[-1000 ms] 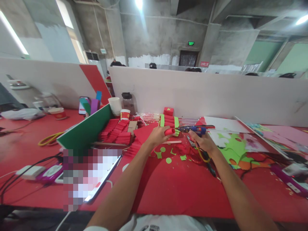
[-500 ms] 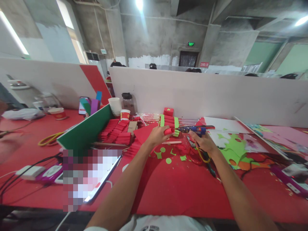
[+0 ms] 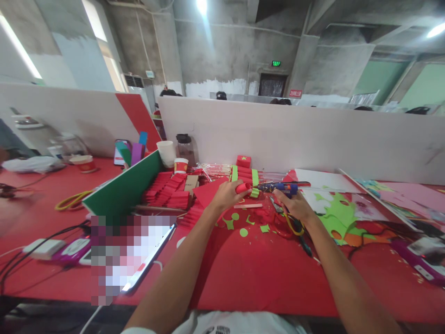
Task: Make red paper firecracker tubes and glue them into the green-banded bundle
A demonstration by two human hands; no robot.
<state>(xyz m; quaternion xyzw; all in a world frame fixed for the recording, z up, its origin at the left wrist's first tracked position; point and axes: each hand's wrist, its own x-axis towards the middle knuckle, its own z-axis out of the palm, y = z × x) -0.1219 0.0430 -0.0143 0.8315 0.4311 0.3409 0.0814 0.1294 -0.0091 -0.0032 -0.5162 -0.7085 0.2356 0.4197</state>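
Under both hands, a red table (image 3: pixel 264 273) littered with craft bits. Beyond the hands, a white partition (image 3: pixel 313 134) across the far edge. Left of the left hand, a green board (image 3: pixel 121 188) standing on edge at a slant, with stacks of folded red paper (image 3: pixel 170 192) between it and the hand. Right of the right hand, a green sheet (image 3: pixel 333 213) with shapes cut out, lying flat. Just behind the left fingertips, a bundle of red rolls (image 3: pixel 244 175) with green bands, standing against the partition side. Farther left and back, a white cup (image 3: pixel 166 153) and a small red-and-white cup (image 3: pixel 180 165) side by side. Left hand (image 3: pixel 225 195) clenched around a red roll (image 3: pixel 243 188), held just above the table with one end sticking out toward the right hand. Right hand (image 3: pixel 295 204) wrapped around the grip of a glue gun (image 3: pixel 278 187), nozzle aimed left at the roll's free end; contact too small to tell. Between the hands and slightly nearer the body, a wooden stick (image 3: pixel 248 206) flat on the table. Below the right hand, scissors (image 3: pixel 290 225) with a yellow-lined handle. Nearer the body, green scraps (image 3: pixel 243 232) scattered between the forearms.
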